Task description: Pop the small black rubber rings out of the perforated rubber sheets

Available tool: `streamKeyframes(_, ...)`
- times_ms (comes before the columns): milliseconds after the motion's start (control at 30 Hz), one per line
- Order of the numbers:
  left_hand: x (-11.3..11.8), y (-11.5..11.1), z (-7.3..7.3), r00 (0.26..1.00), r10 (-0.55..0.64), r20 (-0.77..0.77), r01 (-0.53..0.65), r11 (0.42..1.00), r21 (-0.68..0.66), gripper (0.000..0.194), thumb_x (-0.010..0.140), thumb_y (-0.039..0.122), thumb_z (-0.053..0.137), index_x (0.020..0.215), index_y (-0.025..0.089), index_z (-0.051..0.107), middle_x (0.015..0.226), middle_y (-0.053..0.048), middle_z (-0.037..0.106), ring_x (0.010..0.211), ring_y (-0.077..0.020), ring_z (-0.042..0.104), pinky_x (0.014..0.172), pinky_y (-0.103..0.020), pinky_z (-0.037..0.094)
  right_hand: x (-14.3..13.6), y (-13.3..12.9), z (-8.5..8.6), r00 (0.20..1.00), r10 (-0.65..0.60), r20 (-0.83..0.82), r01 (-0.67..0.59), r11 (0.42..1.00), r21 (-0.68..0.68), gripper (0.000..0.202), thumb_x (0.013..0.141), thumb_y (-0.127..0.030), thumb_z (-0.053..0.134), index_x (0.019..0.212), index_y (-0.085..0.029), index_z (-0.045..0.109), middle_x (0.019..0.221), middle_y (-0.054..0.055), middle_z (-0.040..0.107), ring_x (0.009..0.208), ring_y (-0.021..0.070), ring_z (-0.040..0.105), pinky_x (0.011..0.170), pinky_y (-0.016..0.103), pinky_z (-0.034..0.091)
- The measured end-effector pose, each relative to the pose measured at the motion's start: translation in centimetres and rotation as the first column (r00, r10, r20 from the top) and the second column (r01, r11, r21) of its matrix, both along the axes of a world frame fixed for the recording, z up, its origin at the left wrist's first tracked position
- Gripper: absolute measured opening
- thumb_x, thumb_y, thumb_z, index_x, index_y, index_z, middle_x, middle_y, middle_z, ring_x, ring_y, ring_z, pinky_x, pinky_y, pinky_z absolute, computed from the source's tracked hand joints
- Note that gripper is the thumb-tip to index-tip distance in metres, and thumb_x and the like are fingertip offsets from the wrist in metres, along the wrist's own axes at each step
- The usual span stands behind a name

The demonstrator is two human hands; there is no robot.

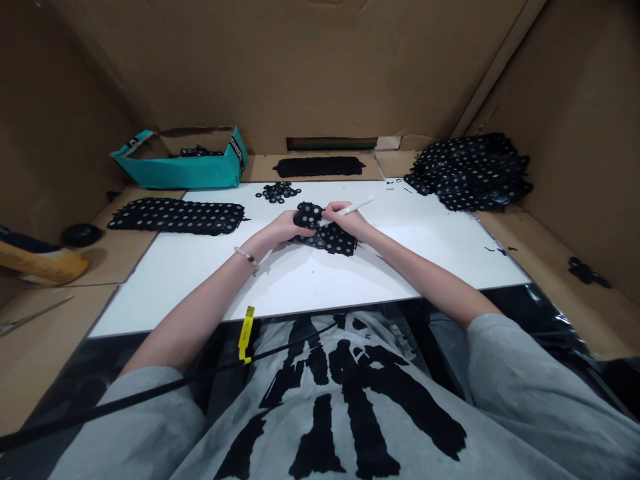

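Above the middle of the white board, my left hand [287, 228] grips the left end of a black sheet with rows of pale round dots [340, 241]. The sheet looks bent, its left part raised. My right hand [345, 215] is closed around a slim white pen-like tool [357, 205], whose lower tip points down at the sheet between my hands. What exactly the tip touches is too small to tell. Just beyond my left hand lies a small heap of black rings [278, 193] with pale centres.
A teal open box [185, 175] holding more black pieces stands back left. Dotted black sheets [177, 217] lie at left, a big pile [470, 170] at back right, a black strip [320, 167] behind. Cardboard walls surround the white board [400, 267]. Tweezers-like metal [37, 315] lie far left.
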State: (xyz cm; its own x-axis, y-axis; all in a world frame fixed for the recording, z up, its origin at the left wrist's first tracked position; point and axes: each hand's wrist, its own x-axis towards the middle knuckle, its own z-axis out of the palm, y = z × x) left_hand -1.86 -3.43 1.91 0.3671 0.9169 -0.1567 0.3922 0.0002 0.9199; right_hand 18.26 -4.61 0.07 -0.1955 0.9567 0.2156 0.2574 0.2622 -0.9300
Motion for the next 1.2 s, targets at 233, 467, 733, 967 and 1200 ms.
streamKeyframes(233, -0.2, 0.1, 0.1, 0.999, 0.045, 0.008, -0.045, 0.999, -0.008, 0.051, 0.047, 0.029, 0.089, 0.092, 0.017, 0.069, 0.094, -0.006, 0.075, 0.096, -0.0290, 0.068, 0.085, -0.038, 0.053, 0.0, -0.3, -0.1, 0.997, -0.012, 0.081, 0.014, 1.000, -0.026, 0.024, 0.076, -0.037, 0.060, 0.060, -0.020, 0.052, 0.064, -0.001, 0.058, 0.068, 0.0153, 0.051, 0.068, 0.029, 0.038)
streamKeyframes(467, -0.1, 0.7, -1.2, 0.995, 0.087, 0.057, -0.086, 0.996, -0.028, 0.051, 0.047, 0.031, 0.089, 0.092, 0.017, 0.070, 0.094, -0.006, 0.075, 0.094, -0.0280, 0.068, 0.084, -0.037, 0.052, 0.0, -0.4, -0.5, 0.996, -0.038, 0.079, 0.037, 0.999, 0.016, 0.029, 0.080, -0.042, 0.057, 0.062, -0.022, 0.048, 0.064, -0.002, 0.054, 0.068, 0.0157, 0.050, 0.068, 0.029, 0.037)
streamKeyframes(733, -0.1, 0.8, -1.2, 0.985, 0.060, 0.160, -0.046, 0.995, -0.087, 0.037, 0.043, 0.025, 0.086, 0.076, 0.017, 0.070, 0.080, -0.003, 0.073, 0.086, -0.0269, 0.067, 0.084, -0.039, 0.051, -1.1, -1.3, -1.4, 0.971, -0.142, 0.191, 0.115, 0.983, 0.144, 0.025, 0.085, -0.037, 0.054, 0.066, -0.023, 0.047, 0.066, -0.001, 0.056, 0.069, 0.0173, 0.051, 0.066, 0.030, 0.035)
streamKeyframes(967, 0.0, 0.6, -0.9, 0.999, -0.004, 0.036, 0.001, 0.996, 0.086, 0.056, 0.043, 0.029, 0.093, 0.094, 0.017, 0.073, 0.098, -0.006, 0.075, 0.102, -0.0322, 0.067, 0.092, -0.042, 0.052, -0.7, -0.7, -0.6, 0.995, -0.076, 0.069, 0.072, 0.995, 0.065, 0.027, 0.083, -0.041, 0.057, 0.065, -0.022, 0.051, 0.067, -0.001, 0.058, 0.072, 0.0170, 0.052, 0.071, 0.030, 0.039)
streamKeyframes(1200, 0.1, 0.4, -1.1, 0.993, 0.039, 0.112, -0.042, 0.999, 0.026, 0.049, 0.046, 0.027, 0.092, 0.090, 0.017, 0.072, 0.093, -0.005, 0.076, 0.096, -0.0302, 0.068, 0.091, -0.044, 0.054, -0.1, -0.3, -0.2, 0.999, -0.046, -0.016, 0.047, 0.998, 0.043, 0.028, 0.078, -0.044, 0.062, 0.064, -0.021, 0.054, 0.066, -0.001, 0.058, 0.069, 0.0162, 0.051, 0.068, 0.029, 0.038)
